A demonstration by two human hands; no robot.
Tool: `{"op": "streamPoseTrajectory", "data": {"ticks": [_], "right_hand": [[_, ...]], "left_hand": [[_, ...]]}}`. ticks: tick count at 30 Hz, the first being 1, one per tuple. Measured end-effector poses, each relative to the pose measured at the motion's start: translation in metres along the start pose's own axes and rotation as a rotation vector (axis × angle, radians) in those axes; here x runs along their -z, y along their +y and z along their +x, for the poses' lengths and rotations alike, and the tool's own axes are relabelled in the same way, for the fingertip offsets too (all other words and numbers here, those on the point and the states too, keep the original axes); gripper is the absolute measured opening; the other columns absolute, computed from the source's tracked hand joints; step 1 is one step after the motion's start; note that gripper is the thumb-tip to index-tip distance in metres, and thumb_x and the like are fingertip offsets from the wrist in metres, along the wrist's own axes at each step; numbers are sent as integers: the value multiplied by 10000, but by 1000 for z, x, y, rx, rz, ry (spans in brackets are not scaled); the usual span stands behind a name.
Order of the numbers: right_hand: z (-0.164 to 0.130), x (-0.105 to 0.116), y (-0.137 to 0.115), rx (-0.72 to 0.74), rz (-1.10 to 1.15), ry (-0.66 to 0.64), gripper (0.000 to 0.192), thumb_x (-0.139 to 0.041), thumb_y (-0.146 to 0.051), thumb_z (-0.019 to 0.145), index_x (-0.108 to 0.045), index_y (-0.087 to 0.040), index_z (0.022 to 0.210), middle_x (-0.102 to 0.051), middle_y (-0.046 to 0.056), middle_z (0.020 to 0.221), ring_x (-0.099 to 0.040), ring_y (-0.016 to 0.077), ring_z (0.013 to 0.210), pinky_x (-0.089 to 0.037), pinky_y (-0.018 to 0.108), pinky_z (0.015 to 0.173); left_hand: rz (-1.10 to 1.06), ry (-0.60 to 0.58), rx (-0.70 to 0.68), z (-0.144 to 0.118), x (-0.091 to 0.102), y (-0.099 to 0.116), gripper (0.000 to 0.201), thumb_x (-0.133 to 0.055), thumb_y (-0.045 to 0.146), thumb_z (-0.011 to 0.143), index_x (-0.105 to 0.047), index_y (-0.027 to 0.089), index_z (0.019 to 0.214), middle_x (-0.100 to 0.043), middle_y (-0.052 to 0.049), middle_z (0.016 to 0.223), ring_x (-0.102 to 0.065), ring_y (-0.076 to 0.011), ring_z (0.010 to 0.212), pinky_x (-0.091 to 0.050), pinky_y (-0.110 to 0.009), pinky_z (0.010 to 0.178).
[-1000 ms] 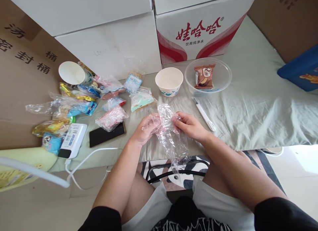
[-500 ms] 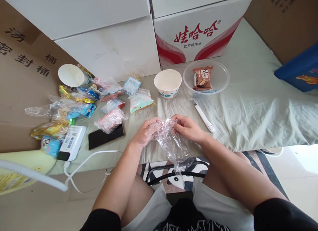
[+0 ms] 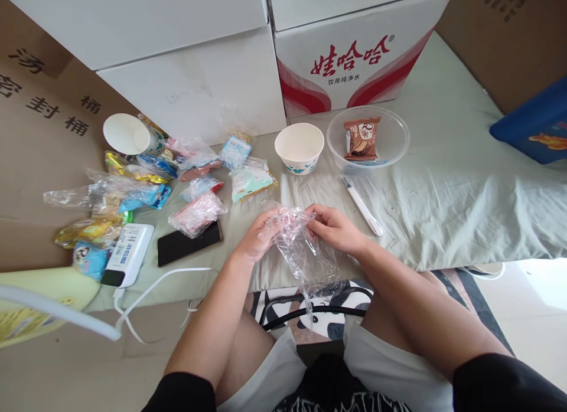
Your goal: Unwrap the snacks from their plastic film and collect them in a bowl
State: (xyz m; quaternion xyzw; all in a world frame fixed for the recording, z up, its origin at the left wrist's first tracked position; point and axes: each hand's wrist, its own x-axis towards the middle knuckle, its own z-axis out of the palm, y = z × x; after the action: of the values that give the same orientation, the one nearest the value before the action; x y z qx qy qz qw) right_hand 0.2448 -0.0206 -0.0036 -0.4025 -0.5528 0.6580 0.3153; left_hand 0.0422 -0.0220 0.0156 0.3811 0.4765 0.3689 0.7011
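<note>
Pinching a crumpled clear plastic bag (image 3: 305, 252) between left hand (image 3: 259, 238) and right hand (image 3: 336, 228), both grips closed on its top, so it hangs past the near desk (image 3: 443, 193) edge, snack packets (image 3: 133, 193) far left.

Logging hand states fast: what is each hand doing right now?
Left hand: closed on the clear plastic bag, gripping its top edge.
Right hand: closed on the same bag, fingers pinching its top edge.
</note>
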Motion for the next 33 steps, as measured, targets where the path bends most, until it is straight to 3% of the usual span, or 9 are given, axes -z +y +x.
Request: {"op": "streamPoseTrajectory", "data": {"ticks": [33], "right_hand": [[1,-1,3,-19,14,20,212,-630,-417,872,-587,-217,929,-603,-36,658,-535,126,594,-418,272,593]], "left_hand": [[73,-45,-44,1,1,0,378,-855,485,678,-715,141,746,-650,-35,674,-581,-143,615,-454,-267,588]]}}
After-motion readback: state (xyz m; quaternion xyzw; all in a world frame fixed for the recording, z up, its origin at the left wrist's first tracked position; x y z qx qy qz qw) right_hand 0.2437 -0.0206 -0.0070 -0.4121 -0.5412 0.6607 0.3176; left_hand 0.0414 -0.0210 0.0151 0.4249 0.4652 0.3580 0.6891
